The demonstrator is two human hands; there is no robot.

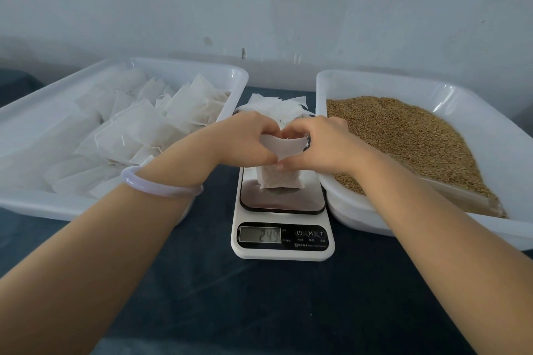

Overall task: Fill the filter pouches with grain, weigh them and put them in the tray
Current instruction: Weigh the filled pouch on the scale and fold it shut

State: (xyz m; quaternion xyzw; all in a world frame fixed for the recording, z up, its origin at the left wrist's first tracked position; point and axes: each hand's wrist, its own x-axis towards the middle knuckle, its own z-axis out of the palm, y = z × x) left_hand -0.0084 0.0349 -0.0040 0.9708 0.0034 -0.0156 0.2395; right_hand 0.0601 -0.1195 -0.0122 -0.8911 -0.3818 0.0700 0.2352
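- A filter pouch [281,179] stands upright on the steel platform of the scale [284,251], at the middle of the table [259,311].
- Its long axis runs up and down. The grain-filled bottom rests on the platform and the mouth points up.
- The left hand [245,138] has its fingers curled and pinches the left side of the pouch's empty upper part.
- The right hand [317,141] mirrors it, with fingers curled and pinching the right side. The fingertips of the two hands nearly meet over the pouch.
- Between the hands the top band of the pouch runs left to right and bends towards the camera.
- The display [260,235] on the scale's front is lit. Its digits are blurred and look like 24.9.
- The left tray [86,207] lies just beside the scale and holds many filled pouches [144,124] in a loose heap.
- The right tray [375,81], on the scale's other side, holds brown grain [403,138].
- A small stack of empty pouches [277,104] lies behind the scale, between the trays.
- A pale bangle [161,184] circles the left wrist.
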